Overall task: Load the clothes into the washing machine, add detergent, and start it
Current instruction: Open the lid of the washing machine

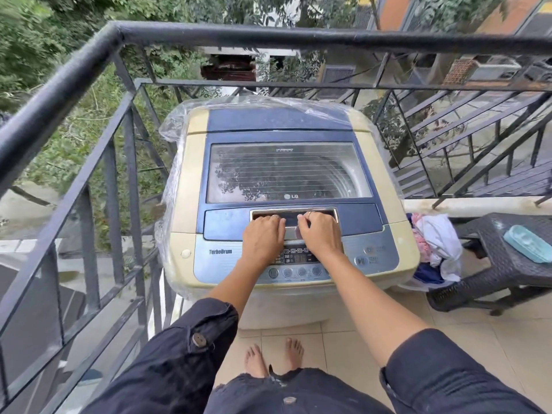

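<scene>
Left hand (263, 236) and right hand (319, 234), fingertips hidden in lid handle (291, 217)

- Railing (209, 32): black metal, round top rail, slanted bars, bounding the balcony at left and far side.
- Floor (343, 348): pale square tiles.
- Worktop (493, 273): low, dark woven wicker, at right.
- Case (528, 245): teal, oblong, lying flat on the worktop; contents not discernible.
- Staircase (478, 130): dark metal, beyond the railing, right.
- Trees (44, 40): dense green foliage, left and below.
- Air-conditioner unit (493, 68): white, far right, beside a brick pillar (458, 71).
</scene>
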`<state>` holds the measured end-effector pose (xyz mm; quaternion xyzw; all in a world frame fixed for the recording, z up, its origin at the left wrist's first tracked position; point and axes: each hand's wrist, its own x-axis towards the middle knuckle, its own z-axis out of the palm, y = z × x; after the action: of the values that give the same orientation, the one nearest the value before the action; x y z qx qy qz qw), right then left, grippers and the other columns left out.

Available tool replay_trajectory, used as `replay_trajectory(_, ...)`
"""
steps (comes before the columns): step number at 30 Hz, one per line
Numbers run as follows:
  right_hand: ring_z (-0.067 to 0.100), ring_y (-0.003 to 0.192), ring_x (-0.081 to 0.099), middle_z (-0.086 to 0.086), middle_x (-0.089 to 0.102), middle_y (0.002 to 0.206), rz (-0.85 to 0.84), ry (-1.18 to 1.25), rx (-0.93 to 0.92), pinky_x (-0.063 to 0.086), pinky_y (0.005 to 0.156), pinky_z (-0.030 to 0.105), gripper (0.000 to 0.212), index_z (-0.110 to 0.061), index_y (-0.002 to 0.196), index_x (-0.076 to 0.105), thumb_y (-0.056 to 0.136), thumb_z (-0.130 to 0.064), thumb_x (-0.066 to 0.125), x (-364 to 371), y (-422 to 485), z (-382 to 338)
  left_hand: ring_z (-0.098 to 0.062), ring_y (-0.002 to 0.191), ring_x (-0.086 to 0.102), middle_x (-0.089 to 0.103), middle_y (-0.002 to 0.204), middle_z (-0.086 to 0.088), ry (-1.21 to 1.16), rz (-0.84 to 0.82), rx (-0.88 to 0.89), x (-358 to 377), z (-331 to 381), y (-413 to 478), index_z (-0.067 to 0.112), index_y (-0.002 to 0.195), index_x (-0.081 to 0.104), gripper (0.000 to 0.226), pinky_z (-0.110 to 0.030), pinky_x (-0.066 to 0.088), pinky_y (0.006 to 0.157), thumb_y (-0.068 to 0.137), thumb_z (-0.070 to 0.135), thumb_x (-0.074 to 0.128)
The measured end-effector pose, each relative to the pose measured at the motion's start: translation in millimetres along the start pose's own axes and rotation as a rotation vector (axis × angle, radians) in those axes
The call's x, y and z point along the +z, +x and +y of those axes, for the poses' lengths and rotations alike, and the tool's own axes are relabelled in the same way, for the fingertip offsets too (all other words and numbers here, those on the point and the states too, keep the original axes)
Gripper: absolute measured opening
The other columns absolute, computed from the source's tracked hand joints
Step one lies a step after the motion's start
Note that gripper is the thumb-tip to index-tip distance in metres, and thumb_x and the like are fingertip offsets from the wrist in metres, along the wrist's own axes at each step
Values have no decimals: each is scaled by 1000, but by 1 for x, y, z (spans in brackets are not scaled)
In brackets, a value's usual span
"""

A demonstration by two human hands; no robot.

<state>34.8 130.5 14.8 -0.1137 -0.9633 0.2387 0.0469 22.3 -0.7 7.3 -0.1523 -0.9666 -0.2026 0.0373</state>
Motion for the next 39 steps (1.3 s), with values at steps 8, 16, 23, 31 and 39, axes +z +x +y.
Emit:
replay_trajectory(8,29,74,63,15,71,80,41,-80,16,46,87,38,47,-4,73,67,98,-30,36,-8,4,-13,-34,84,65,71,87,-15,17,46,-99,-12,14,7,5,86,66,42,-34,42,68,100,28,33)
replay_trajectory(16,37,63,65,22,69,66,379,-36,-68,44,63,34,59,2,63,68,94,-35,33,-41,21,-38,-36,60,63,67,60,-17,-61,252,-191,-53,35,28,5,59,62,47,-32,42,59,89,30,36)
replay_trajectory(23,39,51,62,22,65,53,621,2,-120,47,52,33,64,-1,53,66,90,-38,30,-79,48,-63,-38,70,63,69,71,-21,-54,369,-187,-95,51,62,0,65,66,48,-31,28,61,96,27,42)
replay_trajectory(31,40,44,60,24,62,48,705,-15,-135,47,46,32,52,-1,51,67,87,-33,46,-107,77,-82,-40,57,64,66,59,-23,-58,502,-192,-125,62,94,0,58,68,47,-29,29,55,91,28,49)
replay_trajectory(39,32,47,60,14,64,52,894,23,-311,44,48,26,41,-3,52,65,84,-24,51,-141,126,-105,-37,67,65,69,70,-22,5,577,-82,-163,66,142,2,65,70,70,-31,30,57,94,45,23)
